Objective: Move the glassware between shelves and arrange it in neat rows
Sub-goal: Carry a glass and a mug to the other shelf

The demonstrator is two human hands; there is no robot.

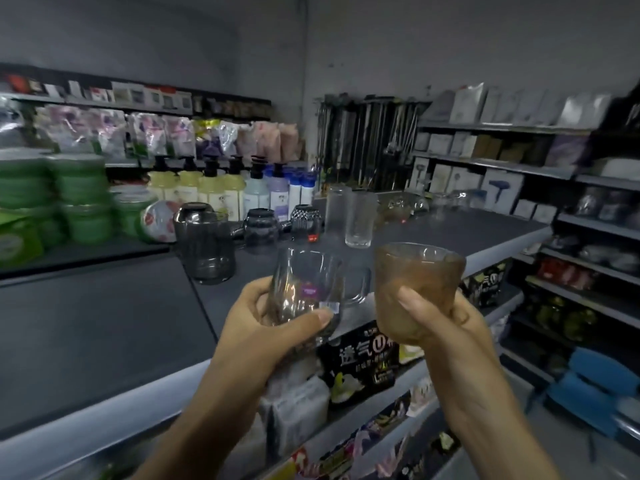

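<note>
My left hand (266, 327) grips a clear glass mug (304, 285) with a purple sticker and a handle pointing right. An amber textured tumbler (415, 282) is held upright in my right hand (436, 323). Both are raised above the front edge of the dark top shelf (467, 233). On that shelf stand a smoky upturned jar (204, 242), a dark mug (259, 230), a cut-pattern glass (304, 220) and two tall clear tumblers (349, 216). More clear glassware (405, 204) sits blurred at the far end.
Green tubs (79, 199) and pump bottles (211, 192) fill the shelving behind on the left. Boxed goods (502, 188) line the right-hand racks. Packaged items (360, 362) sit on the shelf below my hands. A blue stool (595, 386) stands in the aisle at right.
</note>
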